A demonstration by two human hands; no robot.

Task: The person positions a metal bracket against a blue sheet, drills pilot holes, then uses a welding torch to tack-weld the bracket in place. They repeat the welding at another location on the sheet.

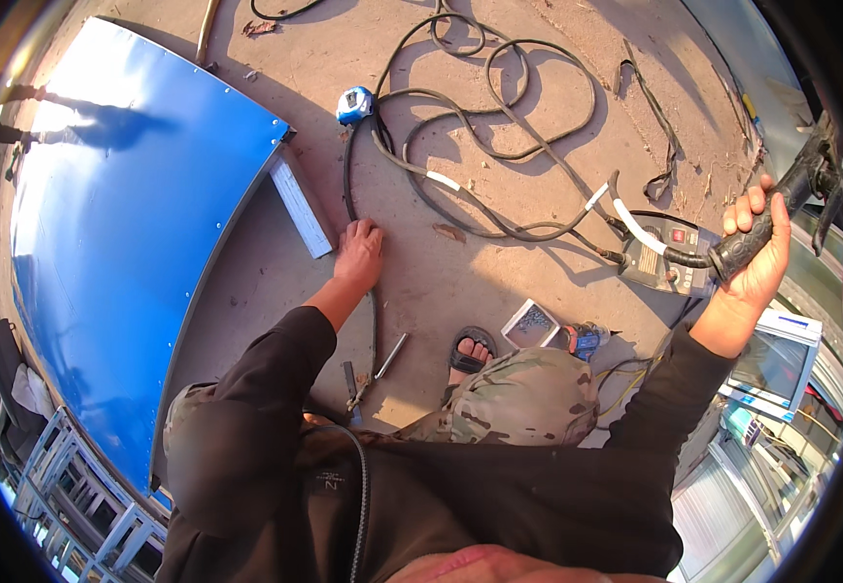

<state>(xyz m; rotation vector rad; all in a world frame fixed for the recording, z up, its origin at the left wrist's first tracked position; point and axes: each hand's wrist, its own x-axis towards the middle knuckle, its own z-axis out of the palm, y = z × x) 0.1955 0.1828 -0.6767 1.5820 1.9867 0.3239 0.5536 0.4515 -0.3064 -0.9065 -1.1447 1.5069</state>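
Note:
Out to the right, my right hand (754,257) is wrapped round the ribbed black grip of what looks like an electrode holder (766,228), raised above the ground; its far end runs into the dark rim. A black cable with white wrapping (640,231) leads from its lower end. Low by the ground, my left hand (360,255) has its fingers curled over a black cable (349,180), which continues below the hand. Beside that hand is the end of a pale metal tube (302,207), partly under the blue panel.
A large shiny blue panel (120,223) fills the left. A blue-and-white tape measure (354,105) lies near looped cables (538,151). A grey welding machine (669,255), a white box of screws (532,324) and a cordless drill (586,340) are right. Glass-fronted frames (776,361) stand lower right.

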